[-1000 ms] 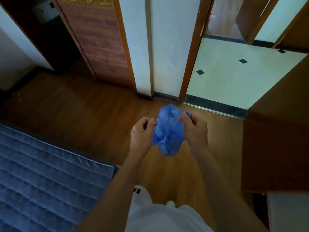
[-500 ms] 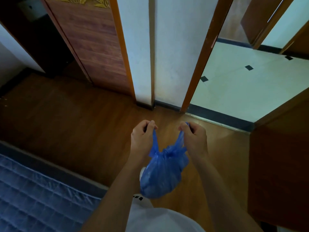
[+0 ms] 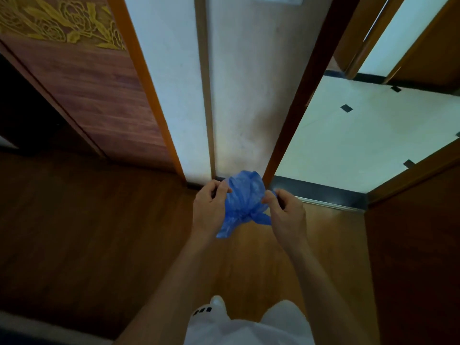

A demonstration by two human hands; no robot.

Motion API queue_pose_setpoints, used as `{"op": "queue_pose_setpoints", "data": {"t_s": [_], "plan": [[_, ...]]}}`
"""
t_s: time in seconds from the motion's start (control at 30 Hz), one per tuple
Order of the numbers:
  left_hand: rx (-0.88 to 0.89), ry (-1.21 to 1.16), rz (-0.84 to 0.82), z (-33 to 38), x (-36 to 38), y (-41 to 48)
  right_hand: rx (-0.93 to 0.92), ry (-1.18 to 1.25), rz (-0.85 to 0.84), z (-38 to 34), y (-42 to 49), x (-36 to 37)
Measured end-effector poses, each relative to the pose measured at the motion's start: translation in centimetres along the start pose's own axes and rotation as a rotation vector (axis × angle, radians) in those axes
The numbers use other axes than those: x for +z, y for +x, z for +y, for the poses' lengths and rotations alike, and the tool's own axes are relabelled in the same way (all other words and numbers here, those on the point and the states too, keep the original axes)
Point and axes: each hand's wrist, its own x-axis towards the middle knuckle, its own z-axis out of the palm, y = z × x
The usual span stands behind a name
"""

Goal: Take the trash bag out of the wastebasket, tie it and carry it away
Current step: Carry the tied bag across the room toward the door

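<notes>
Between your two hands, at about 12 o'clock from your body, hangs the blue trash bag point(image 3: 245, 199), held clear of the wooden floor point(image 3: 99, 232). Your left hand point(image 3: 211, 207) is closed on a bunched corner of the bag at its 9 o'clock side; your right hand point(image 3: 286, 211) pinches the opposite corner at 3 o'clock. The bulk of the bag is flipped up above your knuckles, with a loose tail drooping below.

Progress, as judged: the bag is out, with no wastebasket in view. The tying looks under way, and I cannot tell whether a knot is finished. Carrying away remains.

Room, left to right: a dark wood door point(image 3: 94, 95) with gold floral carving at 10 o'clock, a pale wall panel point(image 3: 236, 95) at 12, and an open doorway onto a light tiled floor point(image 3: 348, 140) at 2 o'clock. No surface is in view.
</notes>
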Motion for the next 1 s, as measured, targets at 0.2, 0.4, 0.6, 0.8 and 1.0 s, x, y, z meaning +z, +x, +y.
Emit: {"op": "queue_pose_setpoints", "data": {"t_s": [0.2,0.4,0.6,0.8,1.0], "plan": [[-0.043,-0.033,-0.018,0.9,2.9,6.3,0.014,-0.005,0.000,0.5,7.3,0.5],[-0.116,-0.013,0.037,2.6,6.3,11.9,-0.070,-0.016,-0.068,0.8,15.9,0.3],[-0.068,0.099,0.151,3.8,9.6,16.5,-0.103,-0.029,-0.138,0.5,23.0,0.3],[-0.145,0.168,0.256,3.6,11.4,19.6,-0.085,-0.010,-0.126,1.9,26.4,1.0],[-0.127,0.266,0.328,3.6,11.4,22.7,-0.096,-0.116,-0.069,2.4,29.1,2.0]]}}
